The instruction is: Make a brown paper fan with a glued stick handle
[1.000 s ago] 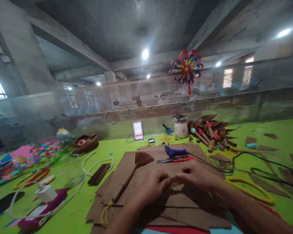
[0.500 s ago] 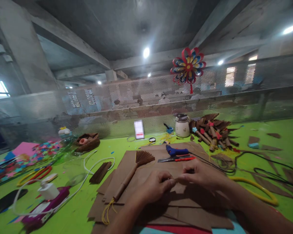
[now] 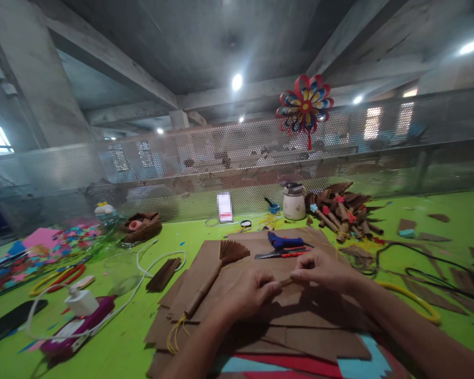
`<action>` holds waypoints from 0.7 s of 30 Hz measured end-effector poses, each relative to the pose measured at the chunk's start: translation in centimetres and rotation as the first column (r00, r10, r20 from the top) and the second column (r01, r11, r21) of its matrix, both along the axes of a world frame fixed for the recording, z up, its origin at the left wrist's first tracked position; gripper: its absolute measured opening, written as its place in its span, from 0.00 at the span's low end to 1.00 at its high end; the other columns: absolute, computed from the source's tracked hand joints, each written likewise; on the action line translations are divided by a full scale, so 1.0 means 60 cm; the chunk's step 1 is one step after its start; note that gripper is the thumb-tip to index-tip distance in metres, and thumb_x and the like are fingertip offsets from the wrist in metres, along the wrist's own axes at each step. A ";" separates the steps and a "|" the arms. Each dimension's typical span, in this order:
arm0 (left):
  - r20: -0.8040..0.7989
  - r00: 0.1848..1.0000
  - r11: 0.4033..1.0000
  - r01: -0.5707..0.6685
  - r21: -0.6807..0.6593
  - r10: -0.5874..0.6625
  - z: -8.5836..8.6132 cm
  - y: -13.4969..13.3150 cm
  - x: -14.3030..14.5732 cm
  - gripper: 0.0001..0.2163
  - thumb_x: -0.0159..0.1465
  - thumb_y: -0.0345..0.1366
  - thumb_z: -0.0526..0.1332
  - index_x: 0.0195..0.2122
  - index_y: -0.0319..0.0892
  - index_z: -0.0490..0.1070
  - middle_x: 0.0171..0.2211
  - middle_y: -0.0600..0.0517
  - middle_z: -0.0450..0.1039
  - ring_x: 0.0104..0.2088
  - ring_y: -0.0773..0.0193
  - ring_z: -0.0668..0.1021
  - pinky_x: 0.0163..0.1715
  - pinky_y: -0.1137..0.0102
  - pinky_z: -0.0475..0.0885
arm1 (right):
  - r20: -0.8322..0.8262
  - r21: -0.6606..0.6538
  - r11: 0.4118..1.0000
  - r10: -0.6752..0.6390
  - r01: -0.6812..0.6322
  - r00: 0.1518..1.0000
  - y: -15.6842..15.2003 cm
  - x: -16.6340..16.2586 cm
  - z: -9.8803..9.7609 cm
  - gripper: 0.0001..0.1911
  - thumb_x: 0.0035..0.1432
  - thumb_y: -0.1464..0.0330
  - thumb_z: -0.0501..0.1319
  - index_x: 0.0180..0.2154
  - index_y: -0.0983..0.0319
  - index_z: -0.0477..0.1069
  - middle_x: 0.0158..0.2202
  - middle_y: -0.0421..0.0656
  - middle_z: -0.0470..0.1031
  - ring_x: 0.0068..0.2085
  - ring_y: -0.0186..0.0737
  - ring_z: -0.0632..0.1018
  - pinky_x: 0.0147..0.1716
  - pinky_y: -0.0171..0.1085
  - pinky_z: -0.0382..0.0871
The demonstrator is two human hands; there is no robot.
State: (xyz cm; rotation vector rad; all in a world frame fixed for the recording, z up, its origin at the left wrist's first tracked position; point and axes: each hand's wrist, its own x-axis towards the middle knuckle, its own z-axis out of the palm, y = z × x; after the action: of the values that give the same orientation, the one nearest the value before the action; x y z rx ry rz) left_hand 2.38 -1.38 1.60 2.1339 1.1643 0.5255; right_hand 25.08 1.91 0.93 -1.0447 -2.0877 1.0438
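The left hand (image 3: 248, 295) and the right hand (image 3: 324, 271) each have a grip pinched on a narrow brown paper strip (image 3: 286, 282), held between them above flat brown paper sheets (image 3: 312, 339) on the bright green worktop (image 3: 130, 339).

A small, narrow brown paper strip (image 3: 286, 282) sits just right of the frame's centre, low in the picture, spanning the short gap between the fingertips of the left hand (image 3: 248, 295) and the right hand (image 3: 324, 269), pinched at both ends. It slants slightly, its right end higher; most of it is hidden by the fingers. Below it, flat brown paper sheets (image 3: 316, 343) overlap unevenly across the lower middle, their left edges staggered.
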 end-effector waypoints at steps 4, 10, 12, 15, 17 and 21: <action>0.047 0.999 0.999 0.016 -0.049 -0.014 0.003 -0.003 0.004 0.17 0.62 0.46 0.51 0.22 0.40 0.63 0.15 0.58 0.58 0.18 0.72 0.61 0.19 0.76 0.53 | -0.020 -0.021 0.999 -0.042 0.041 0.999 -0.004 0.000 0.006 0.18 0.49 0.57 0.61 0.21 0.66 0.73 0.19 0.39 0.69 0.23 0.31 0.66 0.24 0.31 0.57; 0.072 0.996 0.991 -0.038 -0.132 0.048 0.002 -0.005 0.011 0.17 0.61 0.47 0.51 0.22 0.40 0.62 0.15 0.58 0.59 0.16 0.72 0.63 0.17 0.76 0.55 | -0.009 -0.016 1.000 0.022 -0.022 1.000 -0.007 -0.004 0.009 0.14 0.50 0.60 0.60 0.26 0.65 0.75 0.23 0.41 0.73 0.26 0.33 0.69 0.26 0.32 0.60; 0.078 0.995 0.989 -0.057 -0.139 0.068 0.000 -0.003 0.010 0.17 0.61 0.47 0.51 0.22 0.40 0.63 0.16 0.57 0.61 0.17 0.71 0.65 0.18 0.76 0.57 | -0.004 0.029 0.999 -0.030 0.030 1.000 -0.003 -0.003 0.009 0.15 0.50 0.59 0.61 0.24 0.65 0.74 0.22 0.40 0.71 0.26 0.33 0.68 0.27 0.32 0.59; 0.082 0.993 0.993 -0.074 -0.096 0.082 -0.003 0.003 0.005 0.17 0.62 0.47 0.50 0.23 0.40 0.63 0.17 0.56 0.64 0.20 0.69 0.68 0.20 0.76 0.58 | -0.040 0.039 0.992 -0.121 0.122 0.992 0.003 0.001 0.010 0.17 0.48 0.57 0.62 0.22 0.65 0.72 0.20 0.39 0.69 0.25 0.32 0.67 0.26 0.32 0.58; 0.084 0.993 0.993 -0.081 -0.081 0.087 -0.005 0.007 0.001 0.17 0.62 0.47 0.50 0.23 0.41 0.63 0.18 0.56 0.65 0.21 0.69 0.70 0.21 0.76 0.59 | -0.090 0.002 0.989 -0.149 0.149 0.985 0.005 0.003 0.011 0.18 0.47 0.56 0.63 0.21 0.66 0.70 0.18 0.37 0.66 0.22 0.30 0.63 0.24 0.31 0.55; 0.209 0.976 0.980 -0.013 -0.200 0.055 -0.012 0.014 -0.003 0.18 0.63 0.50 0.49 0.24 0.41 0.60 0.16 0.56 0.66 0.16 0.71 0.67 0.19 0.75 0.58 | -0.246 -0.159 0.974 -0.199 0.163 0.949 0.004 0.007 0.016 0.21 0.47 0.52 0.63 0.22 0.65 0.68 0.15 0.33 0.58 0.17 0.26 0.55 0.18 0.30 0.44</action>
State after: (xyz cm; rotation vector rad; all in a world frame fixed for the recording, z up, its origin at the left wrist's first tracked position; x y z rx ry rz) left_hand 2.23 -0.55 0.85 1.8424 1.0860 0.6114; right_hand 25.51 2.15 1.87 -1.0791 -1.6964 1.1749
